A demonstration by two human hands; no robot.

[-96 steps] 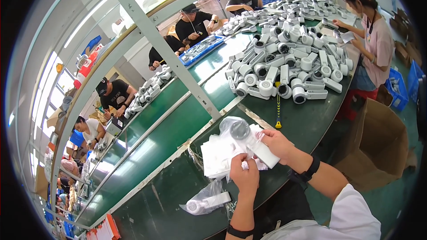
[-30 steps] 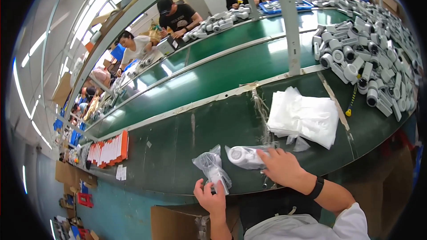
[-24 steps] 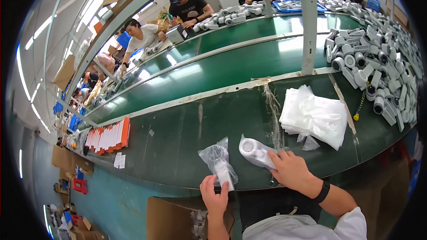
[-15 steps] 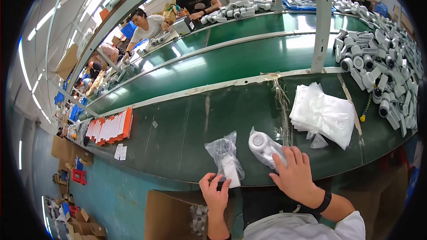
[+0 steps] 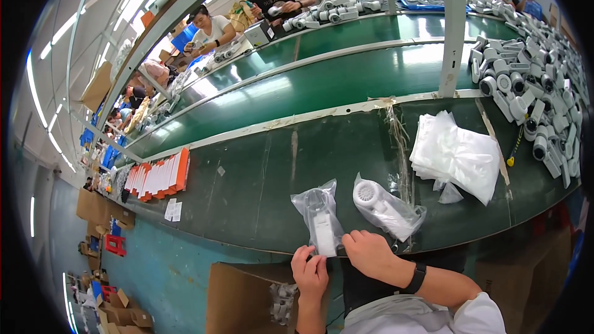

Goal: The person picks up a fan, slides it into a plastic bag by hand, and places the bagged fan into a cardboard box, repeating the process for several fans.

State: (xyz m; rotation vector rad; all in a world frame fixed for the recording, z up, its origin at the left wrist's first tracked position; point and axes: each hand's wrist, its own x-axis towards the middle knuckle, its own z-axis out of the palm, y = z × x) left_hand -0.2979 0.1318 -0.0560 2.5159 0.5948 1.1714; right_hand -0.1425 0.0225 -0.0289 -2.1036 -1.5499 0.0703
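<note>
Two white handheld fans lie in clear plastic bags near the table's front edge. The left bagged fan (image 5: 320,219) has its handle toward me. My left hand (image 5: 310,274) pinches the near end of its bag, below the handle. On the bag's right side, the fingers of my right hand (image 5: 373,257) are curled in and closed at the plastic edge; their tips are partly hidden. The other bagged fan (image 5: 388,211) rests untouched just beyond my right hand, its round grille at the far left and its bag spread toward the right.
A stack of clear plastic bags (image 5: 455,154) lies to the right, beside a large heap of fans (image 5: 526,80) and a yellow-tipped tool (image 5: 511,161). Orange-and-white boxes (image 5: 159,176) stand left. An open carton (image 5: 232,297) sits below the edge. A metal post (image 5: 452,37) rises behind.
My right hand has left the right bagged fan and moved left to the other bag. That bag now lies straighter, while the right fan's bag is uncovered.
</note>
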